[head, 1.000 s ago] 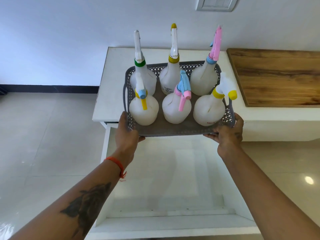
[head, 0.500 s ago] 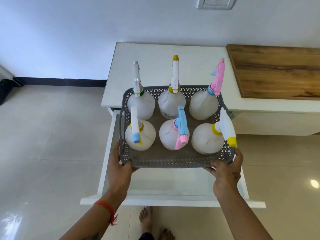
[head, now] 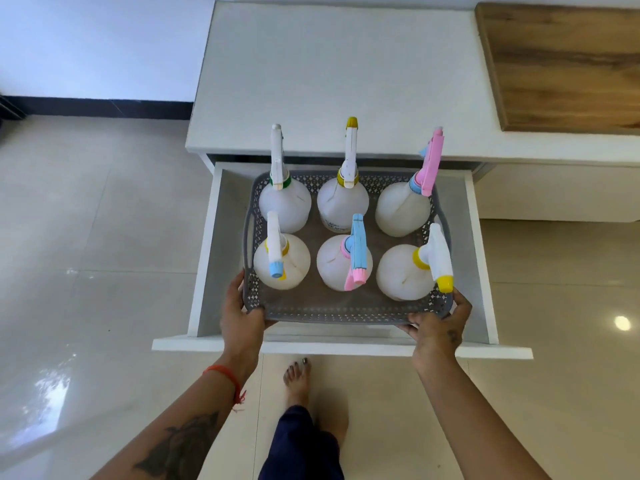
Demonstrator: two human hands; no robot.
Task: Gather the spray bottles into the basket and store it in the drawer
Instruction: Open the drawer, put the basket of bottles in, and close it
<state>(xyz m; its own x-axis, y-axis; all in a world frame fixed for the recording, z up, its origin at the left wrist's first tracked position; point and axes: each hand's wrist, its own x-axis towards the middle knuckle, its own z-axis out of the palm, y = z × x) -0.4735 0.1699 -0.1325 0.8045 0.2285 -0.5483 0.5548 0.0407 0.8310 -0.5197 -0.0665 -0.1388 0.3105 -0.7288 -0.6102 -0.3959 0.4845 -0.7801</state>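
Observation:
A grey perforated basket point(head: 332, 311) holds several white spray bottles with coloured nozzles, such as one with a pink and blue head point(head: 344, 261). All stand upright in two rows. My left hand point(head: 242, 311) grips the basket's near left corner. My right hand point(head: 441, 323) grips its near right corner. The basket sits inside the outline of the open white drawer point(head: 346, 348), low between its walls; whether it rests on the drawer floor I cannot tell.
The drawer is pulled out from a low white cabinet point(head: 339, 74) against the wall. A wooden board point(head: 568, 60) lies on the cabinet top at the right. My bare foot point(head: 298, 379) stands on the glossy tiled floor just before the drawer front.
Both hands have brought the basket from the cabinet top edge down and toward me into the open drawer. The view has tilted further downward.

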